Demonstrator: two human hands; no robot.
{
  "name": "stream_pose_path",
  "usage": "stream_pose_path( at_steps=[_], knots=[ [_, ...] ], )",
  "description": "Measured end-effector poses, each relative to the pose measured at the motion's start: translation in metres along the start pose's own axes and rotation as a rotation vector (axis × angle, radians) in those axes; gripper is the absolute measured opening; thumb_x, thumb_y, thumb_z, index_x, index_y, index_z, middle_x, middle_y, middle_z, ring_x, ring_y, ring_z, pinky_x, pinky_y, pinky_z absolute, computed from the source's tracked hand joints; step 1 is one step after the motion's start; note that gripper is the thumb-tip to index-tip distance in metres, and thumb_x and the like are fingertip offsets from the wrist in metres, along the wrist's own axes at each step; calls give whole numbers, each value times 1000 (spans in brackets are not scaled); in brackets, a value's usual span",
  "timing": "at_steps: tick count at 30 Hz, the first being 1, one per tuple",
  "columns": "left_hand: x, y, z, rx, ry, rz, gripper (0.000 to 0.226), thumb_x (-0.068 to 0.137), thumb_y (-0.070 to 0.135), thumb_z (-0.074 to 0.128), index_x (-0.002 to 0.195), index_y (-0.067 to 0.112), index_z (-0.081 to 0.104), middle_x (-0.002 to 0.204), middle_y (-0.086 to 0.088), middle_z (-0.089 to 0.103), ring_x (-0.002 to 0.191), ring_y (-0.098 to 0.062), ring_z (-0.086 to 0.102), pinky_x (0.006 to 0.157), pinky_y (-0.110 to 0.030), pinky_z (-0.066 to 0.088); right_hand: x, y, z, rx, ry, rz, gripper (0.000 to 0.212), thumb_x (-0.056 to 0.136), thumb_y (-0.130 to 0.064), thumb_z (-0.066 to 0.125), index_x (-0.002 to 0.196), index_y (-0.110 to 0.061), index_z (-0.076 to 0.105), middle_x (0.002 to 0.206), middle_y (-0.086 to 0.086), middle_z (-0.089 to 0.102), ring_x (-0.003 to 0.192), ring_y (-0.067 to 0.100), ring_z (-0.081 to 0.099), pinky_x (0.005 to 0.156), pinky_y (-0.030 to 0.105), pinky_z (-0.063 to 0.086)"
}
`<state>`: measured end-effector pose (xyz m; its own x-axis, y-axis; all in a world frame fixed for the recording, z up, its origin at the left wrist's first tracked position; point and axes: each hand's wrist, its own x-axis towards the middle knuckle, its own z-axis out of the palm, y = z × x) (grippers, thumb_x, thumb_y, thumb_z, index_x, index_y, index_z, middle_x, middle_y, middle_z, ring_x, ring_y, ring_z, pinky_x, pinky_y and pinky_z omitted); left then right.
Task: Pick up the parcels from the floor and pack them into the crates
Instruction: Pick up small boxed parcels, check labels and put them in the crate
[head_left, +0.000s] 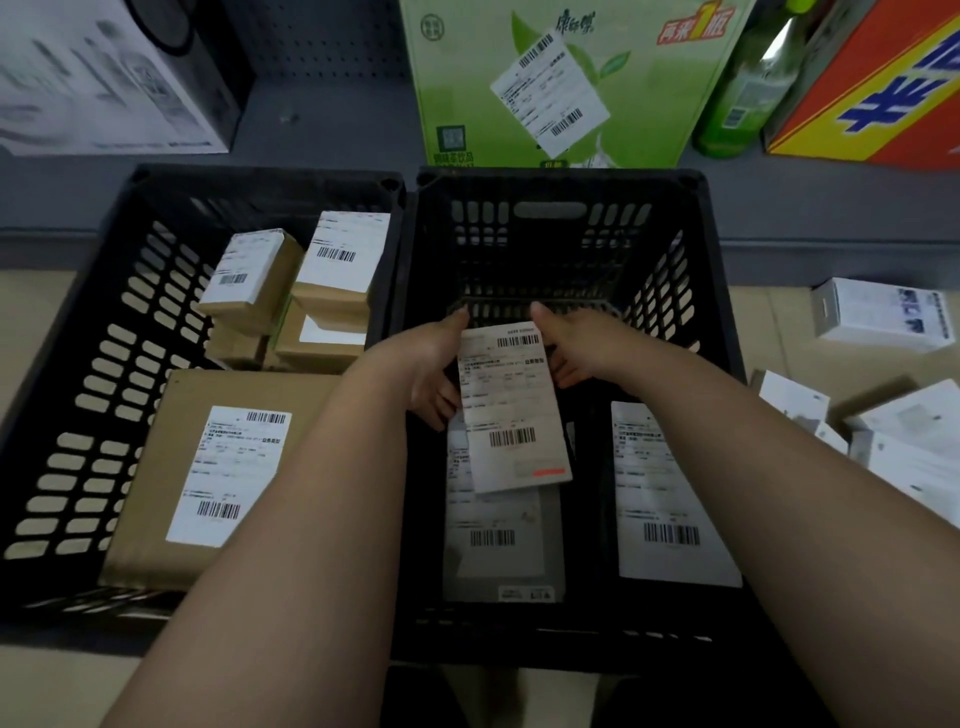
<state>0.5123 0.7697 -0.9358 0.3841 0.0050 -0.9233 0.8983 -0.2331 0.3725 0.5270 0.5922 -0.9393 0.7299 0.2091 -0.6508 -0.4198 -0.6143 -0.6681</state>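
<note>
Centre frame: left hand (432, 364), right hand (574, 347) pinch the parcel (511, 410) by its sides, level, likely to stack flat in the crate (561, 179).

The beige floor (31, 322) carried two black crates touching side by side, the left crate (104, 364) and the right crate (556, 244). Right of them lay a white parcel (878, 314) and, nearer, a heap of parcels (909, 431). Behind, a grey shelf (322, 130) held a white box (98, 78), a green carton (561, 78), a bottle (743, 98) and an orange box (872, 88).
</note>
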Motion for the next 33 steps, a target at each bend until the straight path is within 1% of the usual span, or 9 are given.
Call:
stream_pose_path(
  at_steps=[4, 9, 12, 15, 17, 21, 27, 30, 33],
  knots=[
    [3, -1, 2, -67, 10, 51, 70, 101, 66, 28, 152, 18, 36, 136, -36, 51, 125, -54, 51, 97, -64, 45, 2, -3, 1, 31, 18, -15, 63, 103, -58, 27, 146, -15, 43, 121, 10, 64, 95, 25, 65, 87, 44, 58],
    [5, -3, -1, -73, -12, 82, 64, 104, 61, 23, 144, 17, 47, 132, -27, 55, 119, -52, 54, 94, -64, 50, 4, 1, -5, 35, 24, -14, 73, 102, -60, 24, 124, -2, 62, 106, 10, 66, 85, 20, 63, 68, 30, 56],
    [5, -3, -2, -55, -44, 42, 75, 102, 65, 20, 142, 9, 51, 133, -31, 55, 111, -51, 57, 87, -60, 53, 4, 5, -7, 8, 11, -32, 79, 101, -62, 23, 106, 2, 71, 104, 16, 71, 93, 27, 67, 80, 34, 58],
    [3, -4, 1, -37, -47, 38, 76, 102, 66, 20, 135, 7, 55, 116, -30, 59, 92, -47, 60, 73, -56, 57, 7, 10, -8, -22, 13, -38, 78, 101, -62, 24, 108, 0, 70, 99, 17, 72, 95, 31, 68, 86, 38, 58],
    [1, -5, 3, -24, -62, 12, 76, 101, 68, 20, 129, 6, 56, 123, -33, 58, 92, -47, 59, 65, -54, 58, 8, 12, -7, -47, 4, -36, 76, 101, -62, 24, 108, -1, 69, 95, 17, 73, 92, 32, 69, 90, 39, 57],
    [-1, -10, 5, 31, -113, -61, 85, 99, 71, 19, 138, 4, 53, 136, -37, 52, 119, -57, 53, 67, -56, 56, 3, 12, -4, -234, -47, -34, 72, 102, -62, 20, 120, -9, 65, 86, 8, 75, 86, 23, 68, 99, 38, 47],
    [-3, -14, 7, 95, -148, -126, 89, 97, 75, 17, 139, 5, 53, 137, -40, 50, 120, -57, 53, 60, -53, 59, -2, 6, 1, -397, -147, -4, 76, 100, -65, 16, 133, -10, 57, 88, 6, 78, 92, 13, 60, 92, 31, 36],
    [-3, -17, 4, 139, -154, -139, 91, 96, 75, 15, 136, 5, 57, 136, -37, 52, 121, -53, 53, 69, -57, 53, -2, 7, 2, -409, -169, -5, 76, 100, -65, 17, 134, -8, 56, 83, 1, 77, 100, 11, 56, 101, 30, 32],
    [-2, -16, 0, 204, -62, -55, 75, 100, 69, 24, 138, 13, 56, 127, -27, 61, 118, -44, 56, 83, -55, 47, -2, 7, 0, -358, -110, -37, 70, 101, -62, 25, 138, -9, 53, 98, 3, 73, 88, 14, 59, 95, 32, 43]
  ],
)
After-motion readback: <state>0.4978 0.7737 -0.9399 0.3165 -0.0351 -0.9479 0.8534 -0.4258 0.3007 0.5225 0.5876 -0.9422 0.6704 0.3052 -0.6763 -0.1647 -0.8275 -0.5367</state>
